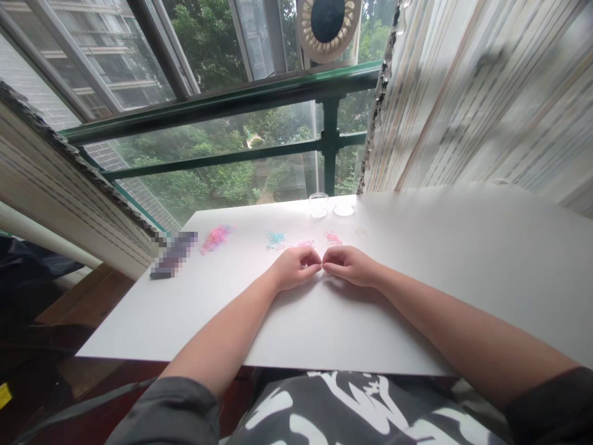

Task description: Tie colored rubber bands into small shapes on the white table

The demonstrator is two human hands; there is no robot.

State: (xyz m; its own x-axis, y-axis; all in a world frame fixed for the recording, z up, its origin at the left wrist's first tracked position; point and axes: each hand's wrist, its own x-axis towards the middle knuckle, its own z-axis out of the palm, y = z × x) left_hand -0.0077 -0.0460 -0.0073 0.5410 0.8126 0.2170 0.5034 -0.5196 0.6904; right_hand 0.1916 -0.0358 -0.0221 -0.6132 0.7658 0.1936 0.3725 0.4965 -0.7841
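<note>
My left hand [296, 268] and my right hand [348, 266] meet above the white table, thumb and fingers pinched on each. Their fingertips touch or nearly touch; anything between them is too small to make out. Just beyond the hands lie small heaps of what look like tiny elastic bands: a teal heap [275, 237], a pinkish-purple heap [304, 244] partly behind my left hand, and a pinkish-red heap [332, 237]. A few pale bands [361, 232] lie to the right of these. Farther left is a larger mixed heap [217, 239], mostly pink with orange and purple.
A clear round container [319, 206] and a clear disc like its lid [343, 211] stand at the white table's [194, 327] far edge. A blurred-out dark object [175, 254] lies at the left edge. Behind are a green railing [222, 105], a fan [328, 28] and curtains [463, 93].
</note>
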